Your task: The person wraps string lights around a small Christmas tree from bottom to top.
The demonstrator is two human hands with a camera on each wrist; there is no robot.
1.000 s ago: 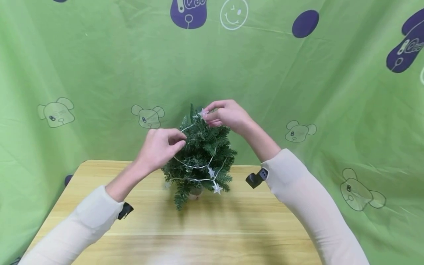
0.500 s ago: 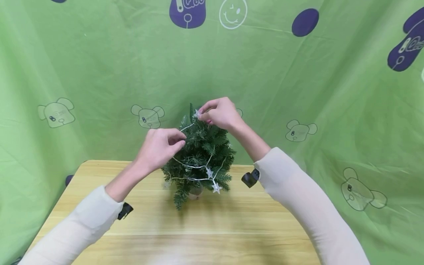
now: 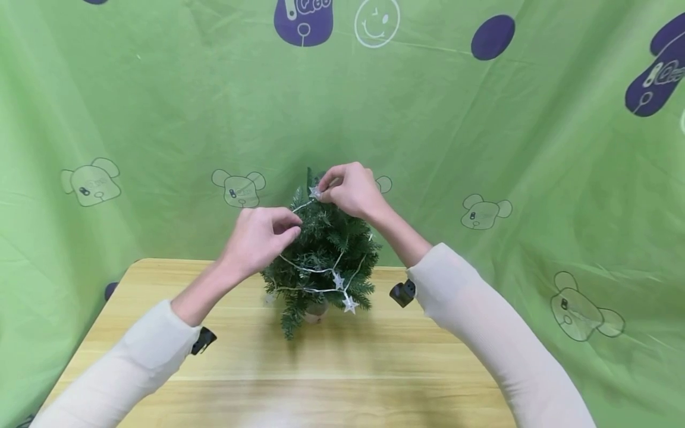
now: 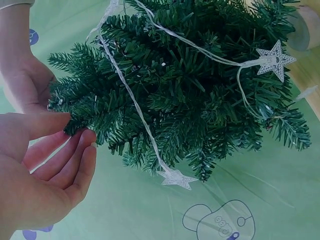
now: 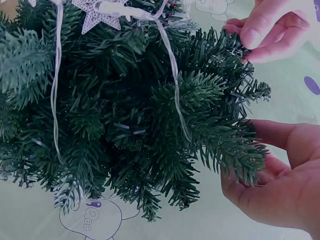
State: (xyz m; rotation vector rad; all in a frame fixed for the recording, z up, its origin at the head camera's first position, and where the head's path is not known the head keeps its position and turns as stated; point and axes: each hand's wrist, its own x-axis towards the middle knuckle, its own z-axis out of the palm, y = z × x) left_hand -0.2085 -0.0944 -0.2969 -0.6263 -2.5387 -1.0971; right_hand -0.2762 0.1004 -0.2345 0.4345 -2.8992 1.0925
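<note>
A small artificial Christmas tree (image 3: pixel 326 238) stands on the wooden table (image 3: pixel 428 356). Round its branches runs a clear string of lights (image 4: pixel 127 87) with star-shaped covers. Near the top, my right hand (image 3: pixel 350 189) pinches a star light (image 3: pixel 314 192) between thumb and fingers; branches hide this grip in the right wrist view. At the tree's left side, thumb and fingers of my left hand (image 3: pixel 262 235) pinch a branch tip (image 4: pixel 77 124), and the light string passes just behind that hand. Two more stars, an upper one (image 3: pixel 338 279) and a lower one (image 3: pixel 350 305), hang at the front.
A green printed cloth (image 3: pixel 428 119) hangs behind the table and along both sides. The tree's round base (image 3: pixel 316 312) shows below the branches. Black wrist cameras, left (image 3: pixel 203 340) and right (image 3: pixel 402 293), sit at the light sleeves.
My right hand has moved left and, lately, slightly down with the star light, bringing it closer to the tree's upper left side. My left hand has stayed in place.
</note>
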